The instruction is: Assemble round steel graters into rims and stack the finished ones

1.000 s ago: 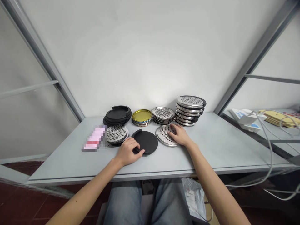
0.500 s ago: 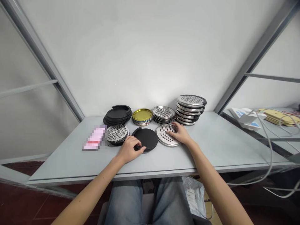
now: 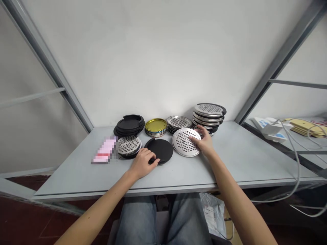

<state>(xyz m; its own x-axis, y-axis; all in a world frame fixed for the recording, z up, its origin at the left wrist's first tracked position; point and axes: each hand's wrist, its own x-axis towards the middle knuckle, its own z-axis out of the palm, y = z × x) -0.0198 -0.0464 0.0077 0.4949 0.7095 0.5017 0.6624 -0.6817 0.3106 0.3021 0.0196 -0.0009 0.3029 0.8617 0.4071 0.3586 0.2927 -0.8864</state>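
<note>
My right hand [image 3: 204, 139] grips the right edge of a round metal grater plate [image 3: 184, 142], thumb on its perforated face; its far side is tipped up. My left hand [image 3: 144, 162] is closed at the left rim of a black round holder [image 3: 160, 149] with a raised lip, which lies on the table. Just left of that hand is a small pile topped by a round grater plate [image 3: 129, 145] with coarse holes. Behind the held plate stand a stack of metal grater plates [image 3: 178, 121] and a taller stack of grater plates in black holders [image 3: 208, 109].
At the back left sit stacked black holders [image 3: 129, 123], beside a stack of discs with a yellow lid [image 3: 155, 125] on top. A blurred pink item [image 3: 105, 150] lies at left. White cables [image 3: 293, 160] hang by the right shelf, near a white box [image 3: 270, 127].
My right hand has lifted the far side of the metal grater plate, so its face now tilts toward me. My left hand stays at the black holder's rim.
</note>
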